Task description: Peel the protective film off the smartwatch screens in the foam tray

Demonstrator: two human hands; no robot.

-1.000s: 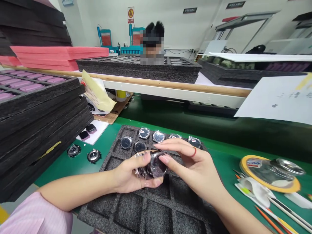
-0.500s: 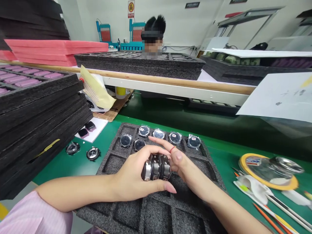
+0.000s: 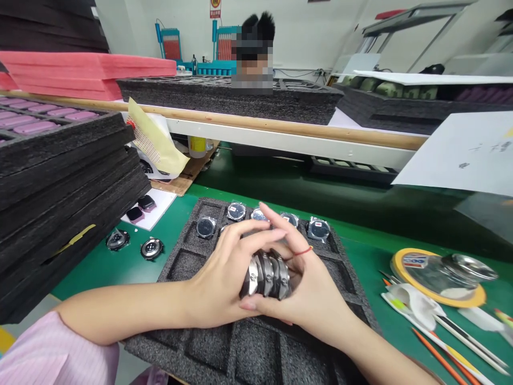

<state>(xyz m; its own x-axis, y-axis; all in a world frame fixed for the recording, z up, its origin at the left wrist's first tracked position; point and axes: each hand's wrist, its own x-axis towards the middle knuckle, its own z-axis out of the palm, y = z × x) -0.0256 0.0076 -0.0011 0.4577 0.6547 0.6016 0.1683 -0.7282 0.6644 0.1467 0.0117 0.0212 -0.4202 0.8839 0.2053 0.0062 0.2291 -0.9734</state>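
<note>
Between my two hands is a stack of three round watch cases (image 3: 267,277), turned on edge with their metal sides and buttons facing me. My left hand (image 3: 228,275) wraps the stack from the left. From the right, my right hand (image 3: 308,283) curls around it, with its thumb across the front. Both hands are over a black foam tray (image 3: 208,350) with square compartments. Along the tray's far row lie watch cases in clear film, among them a left one (image 3: 206,227) and a right one (image 3: 319,229). My fingers partly cover others in that row.
Two loose watch cases (image 3: 152,248) and a white sheet (image 3: 162,206) with two small square watches lie left. Stacked foam trays (image 3: 68,198) rise beside them. At right are a yellow tape roll (image 3: 396,262), a glass jar (image 3: 460,275) and tools (image 3: 436,353). A person sits beyond the shelf (image 3: 280,140).
My right hand has come in around the stack of watch cases, its thumb now across the front. The stack has shifted slightly right and turned. The view has tilted a little.
</note>
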